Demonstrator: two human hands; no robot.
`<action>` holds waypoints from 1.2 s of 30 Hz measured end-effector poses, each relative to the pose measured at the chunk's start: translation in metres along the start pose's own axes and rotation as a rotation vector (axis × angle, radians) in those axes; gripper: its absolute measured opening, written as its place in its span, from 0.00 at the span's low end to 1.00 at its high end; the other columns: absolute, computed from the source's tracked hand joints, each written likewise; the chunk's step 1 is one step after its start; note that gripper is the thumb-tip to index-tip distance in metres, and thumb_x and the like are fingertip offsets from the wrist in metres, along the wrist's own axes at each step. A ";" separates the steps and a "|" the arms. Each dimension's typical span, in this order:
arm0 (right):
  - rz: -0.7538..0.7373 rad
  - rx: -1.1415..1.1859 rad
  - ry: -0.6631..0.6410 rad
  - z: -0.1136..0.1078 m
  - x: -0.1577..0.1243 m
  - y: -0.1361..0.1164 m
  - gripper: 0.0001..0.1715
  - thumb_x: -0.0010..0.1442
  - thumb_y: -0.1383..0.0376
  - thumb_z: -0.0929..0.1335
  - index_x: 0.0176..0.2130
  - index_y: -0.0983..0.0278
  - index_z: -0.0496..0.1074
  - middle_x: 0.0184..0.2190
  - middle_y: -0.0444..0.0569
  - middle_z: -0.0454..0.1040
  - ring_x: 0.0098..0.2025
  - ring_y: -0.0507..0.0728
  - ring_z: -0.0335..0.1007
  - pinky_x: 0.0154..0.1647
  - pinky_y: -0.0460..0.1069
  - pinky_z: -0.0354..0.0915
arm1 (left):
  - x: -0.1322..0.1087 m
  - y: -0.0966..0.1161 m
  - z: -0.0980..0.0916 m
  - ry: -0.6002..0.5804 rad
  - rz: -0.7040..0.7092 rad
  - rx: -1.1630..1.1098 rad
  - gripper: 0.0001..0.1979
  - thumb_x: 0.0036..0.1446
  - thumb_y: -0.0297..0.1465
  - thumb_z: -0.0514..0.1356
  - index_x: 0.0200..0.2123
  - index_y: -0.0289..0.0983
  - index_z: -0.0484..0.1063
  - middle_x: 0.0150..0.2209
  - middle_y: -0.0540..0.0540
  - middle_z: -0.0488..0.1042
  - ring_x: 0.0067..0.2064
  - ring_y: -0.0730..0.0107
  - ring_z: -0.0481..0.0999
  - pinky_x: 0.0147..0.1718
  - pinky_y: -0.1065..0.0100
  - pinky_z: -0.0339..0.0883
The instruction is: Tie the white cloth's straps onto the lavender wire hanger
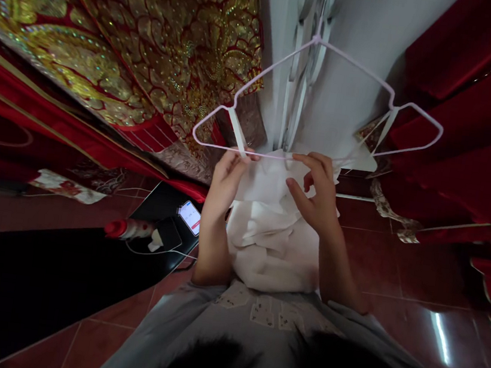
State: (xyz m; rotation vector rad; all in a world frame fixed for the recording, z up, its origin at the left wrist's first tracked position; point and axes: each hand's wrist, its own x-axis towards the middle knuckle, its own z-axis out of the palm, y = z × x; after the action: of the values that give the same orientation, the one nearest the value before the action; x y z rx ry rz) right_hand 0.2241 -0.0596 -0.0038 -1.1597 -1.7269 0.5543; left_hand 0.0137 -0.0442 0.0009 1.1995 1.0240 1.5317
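A pale pink hanger (pixel 354 65) hangs by its hook at the top of the head view. White straps loop over its left and right notches. My left hand (pixel 226 180) is closed at the bottom bar, with the white strap (pixel 237 130) between thumb and fingers. Slightly apart, the fingers of my right hand (pixel 317 195) curve towards the same bar, thumb away from them and nothing seen between. The index fingertip is at the bar; whether it presses on it I cannot tell. White cloth (pixel 272 236) drapes below and between both hands.
Gold-sequinned red garments (pixel 155 45) hang close on the left, dark red ones (pixel 469 135) on the right. A black bench (pixel 56 280) at lower left bears a lit phone (pixel 190 218), a red-capped bottle (pixel 128 229) and a cable. Reddish tiles cover the floor.
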 end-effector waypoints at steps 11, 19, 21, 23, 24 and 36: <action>-0.029 0.084 0.049 0.002 0.009 0.008 0.17 0.66 0.61 0.69 0.54 0.53 0.75 0.53 0.50 0.73 0.30 0.50 0.64 0.34 0.52 0.71 | -0.009 0.080 -0.034 -0.109 0.044 -0.094 0.20 0.63 0.50 0.66 0.44 0.42 0.88 0.37 0.40 0.83 0.38 0.58 0.80 0.22 0.65 0.65; -0.040 0.084 0.017 0.002 0.004 0.010 0.20 0.67 0.60 0.70 0.57 0.54 0.75 0.55 0.50 0.73 0.31 0.49 0.62 0.35 0.51 0.72 | 0.014 0.035 -0.044 0.517 0.271 -0.011 0.08 0.65 0.31 0.67 0.47 0.44 0.83 0.51 0.50 0.85 0.56 0.63 0.81 0.37 0.70 0.74; -0.035 0.066 0.026 0.003 0.003 0.011 0.19 0.68 0.58 0.69 0.57 0.55 0.74 0.55 0.51 0.73 0.31 0.49 0.63 0.35 0.51 0.72 | 0.010 0.022 -0.040 0.427 0.206 0.034 0.11 0.60 0.34 0.73 0.45 0.42 0.82 0.47 0.48 0.86 0.50 0.66 0.84 0.38 0.72 0.75; -0.035 0.054 0.038 0.004 0.002 0.010 0.19 0.68 0.58 0.69 0.57 0.54 0.75 0.56 0.51 0.73 0.32 0.49 0.64 0.36 0.52 0.73 | 0.007 0.014 -0.032 0.312 0.112 -0.078 0.14 0.59 0.39 0.74 0.45 0.41 0.80 0.44 0.46 0.86 0.46 0.65 0.85 0.36 0.72 0.76; -0.038 0.052 0.039 0.005 0.002 0.010 0.20 0.68 0.57 0.69 0.58 0.54 0.74 0.57 0.51 0.73 0.32 0.50 0.64 0.36 0.52 0.73 | 0.006 0.011 -0.028 0.289 0.087 -0.173 0.15 0.58 0.40 0.74 0.44 0.42 0.78 0.44 0.46 0.86 0.46 0.64 0.86 0.34 0.73 0.76; 0.089 0.217 0.321 -0.059 0.014 0.028 0.22 0.68 0.53 0.71 0.60 0.52 0.74 0.39 0.48 0.83 0.26 0.52 0.66 0.27 0.51 0.66 | 0.000 0.003 0.016 0.167 0.111 -0.335 0.14 0.62 0.43 0.72 0.39 0.40 0.76 0.34 0.48 0.82 0.39 0.67 0.86 0.29 0.76 0.75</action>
State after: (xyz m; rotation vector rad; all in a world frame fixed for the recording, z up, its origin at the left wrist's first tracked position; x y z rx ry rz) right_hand 0.2883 -0.0427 0.0071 -1.1069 -1.3141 0.5608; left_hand 0.0292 -0.0438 0.0071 0.9175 0.7748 1.8313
